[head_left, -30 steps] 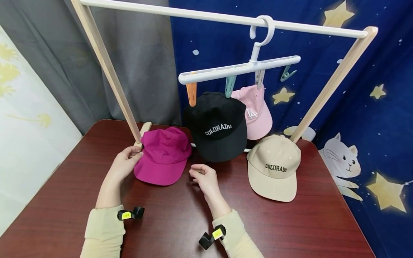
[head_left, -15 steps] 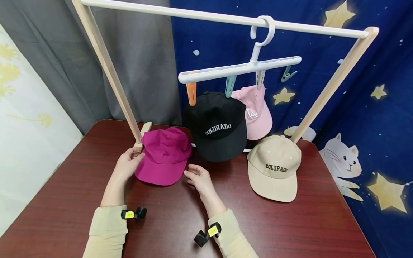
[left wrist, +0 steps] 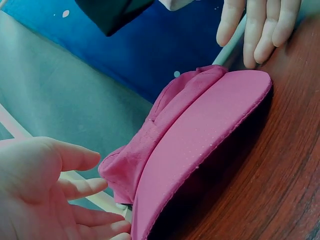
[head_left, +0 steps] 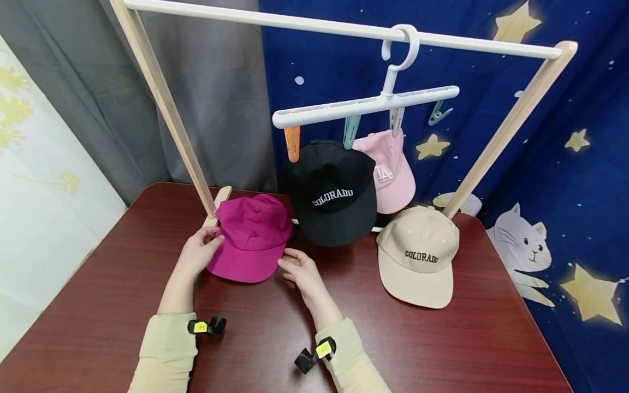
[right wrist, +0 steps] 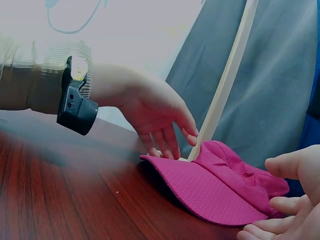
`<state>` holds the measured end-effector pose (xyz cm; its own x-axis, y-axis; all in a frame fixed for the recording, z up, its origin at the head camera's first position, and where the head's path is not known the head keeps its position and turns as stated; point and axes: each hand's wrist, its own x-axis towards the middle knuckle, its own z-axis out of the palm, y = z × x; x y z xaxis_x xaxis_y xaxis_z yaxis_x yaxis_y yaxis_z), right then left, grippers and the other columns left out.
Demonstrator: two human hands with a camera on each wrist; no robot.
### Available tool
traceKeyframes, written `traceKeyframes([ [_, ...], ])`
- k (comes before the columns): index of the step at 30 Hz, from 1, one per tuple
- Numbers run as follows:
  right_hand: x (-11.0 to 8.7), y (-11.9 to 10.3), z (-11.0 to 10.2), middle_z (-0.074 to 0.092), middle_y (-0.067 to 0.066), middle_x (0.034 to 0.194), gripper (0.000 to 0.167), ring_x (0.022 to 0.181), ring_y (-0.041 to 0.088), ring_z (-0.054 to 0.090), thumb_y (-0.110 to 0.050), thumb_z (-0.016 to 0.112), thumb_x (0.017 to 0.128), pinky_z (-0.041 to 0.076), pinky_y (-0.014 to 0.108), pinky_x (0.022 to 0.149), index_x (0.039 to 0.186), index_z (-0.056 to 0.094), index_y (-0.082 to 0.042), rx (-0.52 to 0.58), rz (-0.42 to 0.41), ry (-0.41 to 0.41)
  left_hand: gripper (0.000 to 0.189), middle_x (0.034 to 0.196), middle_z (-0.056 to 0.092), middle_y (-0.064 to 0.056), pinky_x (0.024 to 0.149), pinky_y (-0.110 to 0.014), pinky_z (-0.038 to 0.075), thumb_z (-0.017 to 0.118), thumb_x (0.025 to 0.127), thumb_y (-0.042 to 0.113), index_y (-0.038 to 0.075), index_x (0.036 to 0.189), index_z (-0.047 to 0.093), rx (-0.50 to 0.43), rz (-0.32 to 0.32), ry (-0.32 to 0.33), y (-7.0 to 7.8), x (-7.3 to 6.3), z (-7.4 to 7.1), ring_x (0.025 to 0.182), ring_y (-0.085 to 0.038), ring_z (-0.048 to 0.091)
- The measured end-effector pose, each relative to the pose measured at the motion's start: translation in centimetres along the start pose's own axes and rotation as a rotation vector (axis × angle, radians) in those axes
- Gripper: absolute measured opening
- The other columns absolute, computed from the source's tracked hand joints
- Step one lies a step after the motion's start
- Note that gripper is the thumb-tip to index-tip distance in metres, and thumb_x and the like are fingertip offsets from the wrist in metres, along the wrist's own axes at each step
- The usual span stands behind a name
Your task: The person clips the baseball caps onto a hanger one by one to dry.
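Observation:
A magenta cap [head_left: 253, 234] lies on the table at the left, its brim facing me. At its left side is my left hand [head_left: 199, 252], with fingertips right at the cap's edge. The left wrist view shows those fingers [left wrist: 82, 187] fairly straight beside the crown. My right hand [head_left: 307, 275] is at the brim's right side, thumb and fingers apart and relaxed. From the right wrist, that hand [right wrist: 295, 195] overlaps the cap's near end. A black COLORADO cap [head_left: 334, 199] hangs behind, clipped by an orange clip [head_left: 292, 143] and a teal clip [head_left: 351, 132].
A white hanger [head_left: 368, 105] hooks over the rack's top bar [head_left: 275, 19]. Behind the black cap, a pink cap [head_left: 390, 180] hangs from a grey clip [head_left: 396, 121]. Another teal clip [head_left: 439, 112] holds nothing. A beige cap [head_left: 417, 256] rests on the table [head_left: 393, 349] at the right.
Both hands have closed in on the magenta cap: the left has moved slightly right, the right has moved left to the brim. The caps have stayed in place.

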<state>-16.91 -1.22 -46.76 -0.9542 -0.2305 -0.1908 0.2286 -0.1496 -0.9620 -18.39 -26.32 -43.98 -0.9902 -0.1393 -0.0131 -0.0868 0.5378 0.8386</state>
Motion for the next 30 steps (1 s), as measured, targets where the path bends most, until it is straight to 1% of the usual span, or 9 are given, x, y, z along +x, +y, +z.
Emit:
traceKeyframes([
  [6, 0.10, 0.06, -0.17, 0.060, 0.019, 0.116, 0.048, 0.100, 0.019, 0.059, -0.009, 0.063, 0.090, 0.049, 0.041, 0.088, 0.132, 0.047, 0.008, -0.023, -0.001, -0.031, 0.043, 0.129, 0.046, -0.031, 0.100, -0.051, 0.033, 0.050, 0.099, 0.018, -0.010, 0.131, 0.044, -0.026, -0.022, -0.046, 0.33, -0.15, 0.01, 0.118, -0.041, 0.041],
  [11, 0.07, 0.04, -0.29, 0.059, 0.022, 0.118, 0.049, 0.102, 0.020, 0.058, -0.009, 0.062, 0.090, 0.049, 0.042, 0.087, 0.133, 0.046, 0.009, -0.030, -0.006, -0.049, 0.046, 0.132, 0.044, -0.031, 0.100, -0.050, 0.034, 0.050, 0.099, 0.018, -0.011, 0.134, 0.041, -0.053, -0.042, -0.073, 0.28, -0.09, 0.05, 0.121, -0.041, 0.040],
  [18, 0.16, 0.16, -0.46, 0.057, 0.024, 0.122, 0.048, 0.103, 0.019, 0.059, -0.009, 0.061, 0.091, 0.050, 0.039, 0.087, 0.133, 0.046, 0.009, -0.024, 0.002, -0.052, 0.046, 0.131, 0.044, -0.032, 0.100, -0.049, 0.033, 0.050, 0.099, 0.018, -0.011, 0.133, 0.041, -0.065, -0.060, -0.080, 0.16, -0.05, 0.13, 0.121, -0.040, 0.039],
  [23, 0.21, 0.27, -0.56, 0.058, 0.024, 0.122, 0.047, 0.106, 0.023, 0.059, -0.008, 0.061, 0.091, 0.050, 0.039, 0.086, 0.133, 0.047, 0.009, -0.018, 0.005, -0.045, 0.048, 0.130, 0.044, -0.034, 0.101, -0.051, 0.033, 0.050, 0.099, 0.021, -0.011, 0.133, 0.040, -0.050, -0.090, -0.092, 0.27, -0.17, 0.03, 0.122, -0.042, 0.039],
  [26, 0.24, 0.29, -0.60, 0.058, 0.024, 0.122, 0.047, 0.108, 0.026, 0.058, -0.008, 0.061, 0.092, 0.050, 0.039, 0.086, 0.132, 0.047, 0.010, -0.015, 0.004, -0.040, 0.050, 0.131, 0.043, -0.035, 0.100, -0.051, 0.035, 0.050, 0.100, 0.023, -0.012, 0.134, 0.039, -0.031, -0.102, -0.091, 0.27, -0.20, -0.13, 0.121, -0.043, 0.040],
  [30, 0.15, 0.22, -0.61, 0.057, 0.024, 0.122, 0.047, 0.108, 0.028, 0.058, -0.008, 0.061, 0.092, 0.051, 0.039, 0.086, 0.132, 0.047, 0.012, -0.009, 0.000, -0.033, 0.052, 0.131, 0.043, -0.035, 0.097, -0.048, 0.038, 0.049, 0.099, 0.022, -0.014, 0.135, 0.037, -0.030, -0.119, -0.074, 0.15, -0.18, -0.27, 0.119, -0.042, 0.043],
])
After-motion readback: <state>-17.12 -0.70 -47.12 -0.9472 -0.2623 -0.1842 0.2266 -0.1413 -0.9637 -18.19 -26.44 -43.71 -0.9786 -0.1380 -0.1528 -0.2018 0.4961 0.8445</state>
